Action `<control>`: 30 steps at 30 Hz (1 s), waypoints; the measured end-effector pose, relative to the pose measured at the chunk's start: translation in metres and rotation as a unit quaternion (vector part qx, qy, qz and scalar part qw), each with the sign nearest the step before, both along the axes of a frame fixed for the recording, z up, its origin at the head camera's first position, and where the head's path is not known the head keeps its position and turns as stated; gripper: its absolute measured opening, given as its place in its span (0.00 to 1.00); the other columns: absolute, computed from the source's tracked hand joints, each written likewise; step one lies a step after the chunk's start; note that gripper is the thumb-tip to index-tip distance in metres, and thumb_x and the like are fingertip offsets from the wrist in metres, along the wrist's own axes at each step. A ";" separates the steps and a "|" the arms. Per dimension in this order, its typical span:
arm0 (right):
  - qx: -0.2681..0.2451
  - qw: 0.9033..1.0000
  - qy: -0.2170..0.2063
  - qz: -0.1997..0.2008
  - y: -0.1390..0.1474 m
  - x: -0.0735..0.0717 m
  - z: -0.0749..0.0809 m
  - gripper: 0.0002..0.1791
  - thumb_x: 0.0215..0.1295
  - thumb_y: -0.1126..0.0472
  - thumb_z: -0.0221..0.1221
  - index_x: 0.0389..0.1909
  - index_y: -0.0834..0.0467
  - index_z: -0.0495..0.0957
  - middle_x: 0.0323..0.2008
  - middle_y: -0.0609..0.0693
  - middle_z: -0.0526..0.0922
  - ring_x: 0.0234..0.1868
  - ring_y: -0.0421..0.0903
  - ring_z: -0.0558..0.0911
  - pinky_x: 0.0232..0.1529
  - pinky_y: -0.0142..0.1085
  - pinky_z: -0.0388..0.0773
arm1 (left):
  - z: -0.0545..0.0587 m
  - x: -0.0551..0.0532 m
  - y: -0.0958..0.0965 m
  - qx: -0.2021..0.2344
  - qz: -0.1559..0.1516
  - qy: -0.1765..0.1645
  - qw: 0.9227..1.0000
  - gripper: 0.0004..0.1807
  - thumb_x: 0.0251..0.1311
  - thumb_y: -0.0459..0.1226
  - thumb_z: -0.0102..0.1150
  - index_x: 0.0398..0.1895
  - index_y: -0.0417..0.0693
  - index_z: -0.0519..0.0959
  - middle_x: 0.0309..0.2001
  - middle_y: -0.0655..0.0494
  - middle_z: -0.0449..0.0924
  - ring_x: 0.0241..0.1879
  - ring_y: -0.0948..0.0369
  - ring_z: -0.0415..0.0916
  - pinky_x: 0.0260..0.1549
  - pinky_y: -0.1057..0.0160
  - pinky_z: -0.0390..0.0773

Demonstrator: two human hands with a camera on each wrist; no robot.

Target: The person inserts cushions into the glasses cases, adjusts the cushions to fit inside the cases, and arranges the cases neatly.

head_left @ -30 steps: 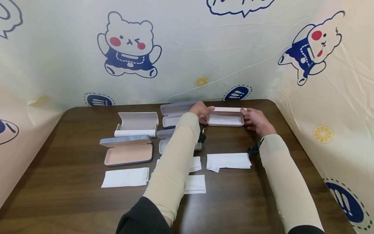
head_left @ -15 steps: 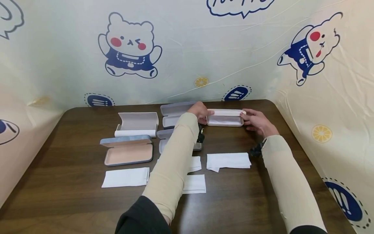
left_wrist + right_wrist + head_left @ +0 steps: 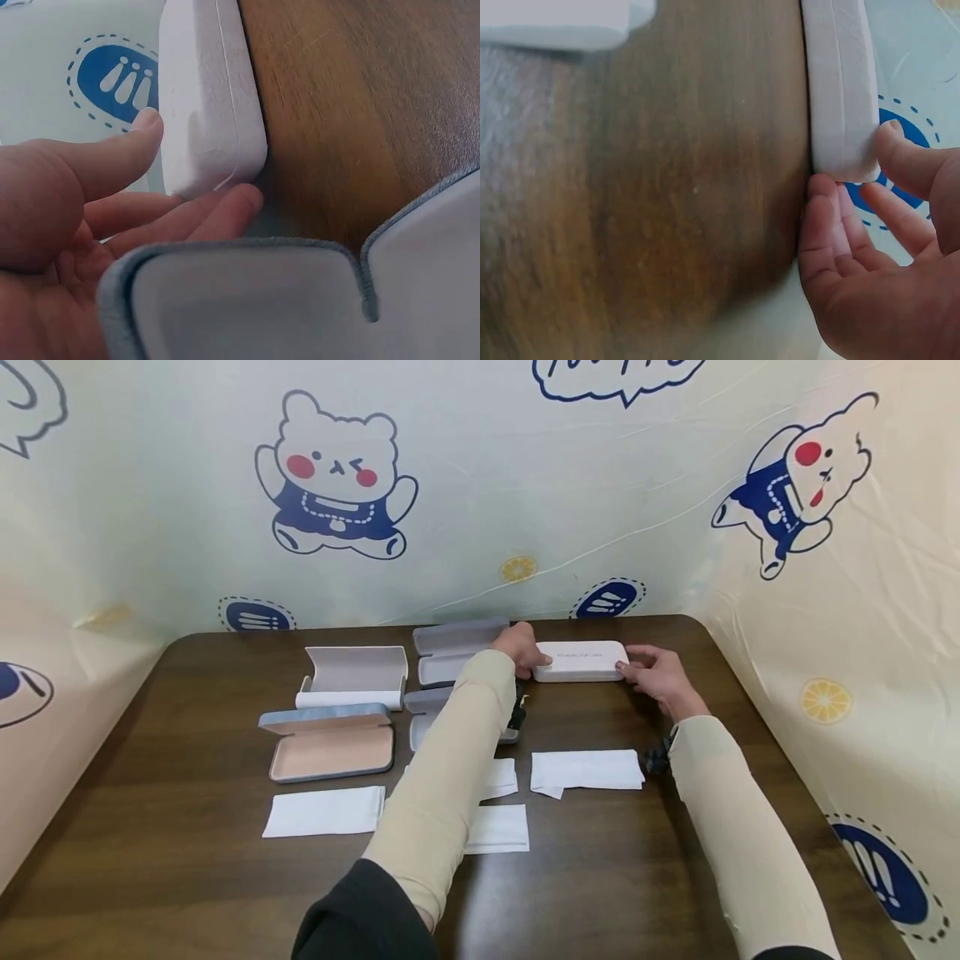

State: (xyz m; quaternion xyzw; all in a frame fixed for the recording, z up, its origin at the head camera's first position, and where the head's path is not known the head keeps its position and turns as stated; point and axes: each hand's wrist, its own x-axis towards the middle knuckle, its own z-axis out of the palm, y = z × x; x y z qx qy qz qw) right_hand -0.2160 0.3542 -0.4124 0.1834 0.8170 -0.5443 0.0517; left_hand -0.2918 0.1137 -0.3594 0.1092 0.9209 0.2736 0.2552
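Note:
A white glasses case (image 3: 581, 662) lies closed at the back right of the table, small print on its lid. My left hand (image 3: 521, 648) holds its left end, thumb on the lid's edge and fingers against the end, as the left wrist view shows. At the other end my right hand (image 3: 662, 677) does the same; in the right wrist view its thumb (image 3: 904, 154) touches the lid side and its fingertips meet the end. Just left of my left hand stands an open grey glasses case (image 3: 442, 670), its lid raised.
Further left are an open white case (image 3: 352, 700) and an open blue case (image 3: 330, 756) with a peach lining. Another grey case (image 3: 422, 727) is partly behind my left forearm. Folded white cloths (image 3: 587, 770) lie in front, one (image 3: 324, 812) at the left. A printed curtain backs the table.
The white case's lid has come down from upright to closed, hiding the white cloth inside. Both hands stay at its ends, thumbs lowered with the lid.

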 end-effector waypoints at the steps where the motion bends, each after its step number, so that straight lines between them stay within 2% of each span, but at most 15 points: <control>1: -0.001 1.000 0.000 0.001 0.000 0.001 0.001 0.32 0.72 0.57 0.62 0.73 0.60 0.65 0.61 0.64 0.75 0.52 0.55 0.79 0.52 0.39 0.79 | 0.001 0.001 0.000 -0.010 -0.001 0.016 1.000 0.23 0.68 0.43 0.63 0.59 0.37 0.73 0.50 0.45 0.79 0.41 0.54 0.83 0.37 0.63 0.81; 4: -0.005 1.000 0.003 0.006 0.000 0.006 0.005 0.33 0.72 0.56 0.62 0.73 0.61 0.64 0.61 0.65 0.74 0.53 0.58 0.79 0.55 0.43 0.78 | 0.007 0.005 -0.003 -0.038 -0.009 0.075 0.996 0.21 0.66 0.43 0.66 0.55 0.40 0.75 0.46 0.48 0.81 0.41 0.54 0.81 0.38 0.62 0.79; 7: 0.007 1.000 0.015 0.013 0.002 0.013 0.014 0.32 0.72 0.55 0.61 0.72 0.63 0.66 0.60 0.65 0.74 0.53 0.60 0.78 0.57 0.46 0.77 | 0.019 0.008 -0.006 -0.054 -0.026 0.121 0.991 0.15 0.65 0.43 0.68 0.45 0.41 0.80 0.40 0.50 0.82 0.39 0.55 0.78 0.38 0.62 0.76; 11: 0.029 0.998 0.038 0.035 0.003 0.025 0.029 0.31 0.72 0.53 0.61 0.69 0.64 0.68 0.56 0.63 0.75 0.53 0.61 0.79 0.55 0.45 0.78 | 0.036 0.016 -0.013 -0.030 -0.054 0.110 0.992 0.12 0.64 0.43 0.68 0.35 0.42 0.85 0.35 0.53 0.83 0.37 0.57 0.78 0.35 0.64 0.76; 14: 0.041 0.997 0.053 0.049 0.001 0.035 0.039 0.30 0.72 0.53 0.61 0.68 0.65 0.69 0.54 0.64 0.77 0.51 0.60 0.80 0.49 0.38 0.81 | 0.044 0.025 -0.018 0.011 -0.067 0.094 0.993 0.10 0.63 0.41 0.69 0.35 0.42 0.87 0.36 0.54 0.84 0.36 0.58 0.79 0.33 0.64 0.78; 17: 0.049 0.995 0.060 0.060 -0.001 0.046 0.046 0.30 0.72 0.52 0.62 0.67 0.65 0.71 0.54 0.64 0.77 0.50 0.57 0.81 0.46 0.34 0.81 | 0.046 0.034 -0.022 0.048 -0.082 0.086 0.992 0.09 0.61 0.39 0.71 0.37 0.41 0.88 0.37 0.53 0.85 0.34 0.59 0.80 0.33 0.65 0.79; 21: 0.053 0.993 0.077 0.078 -0.003 0.058 0.052 0.28 0.71 0.52 0.62 0.64 0.65 0.73 0.51 0.62 0.80 0.45 0.51 0.83 0.43 0.34 0.82 | 0.050 0.045 -0.025 0.066 -0.101 0.085 0.989 0.09 0.60 0.38 0.72 0.38 0.42 0.88 0.38 0.55 0.85 0.34 0.61 0.80 0.33 0.67 0.79; 26: 0.058 0.990 0.088 0.095 -0.004 0.072 0.054 0.25 0.71 0.55 0.62 0.62 0.67 0.75 0.44 0.54 0.84 0.41 0.48 0.84 0.42 0.35 0.82 | 0.050 0.060 -0.026 0.081 -0.131 0.105 0.982 0.06 0.59 0.38 0.72 0.32 0.44 0.89 0.34 0.57 0.84 0.33 0.61 0.77 0.32 0.66 0.77; 30: 0.068 0.987 0.085 0.116 -0.006 0.083 0.054 0.24 0.71 0.56 0.62 0.60 0.66 0.76 0.44 0.55 0.85 0.40 0.46 0.85 0.41 0.35 0.83 | 0.047 0.071 -0.027 0.090 -0.146 0.113 0.979 0.06 0.58 0.38 0.74 0.27 0.47 0.88 0.33 0.59 0.82 0.32 0.61 0.75 0.29 0.66 0.75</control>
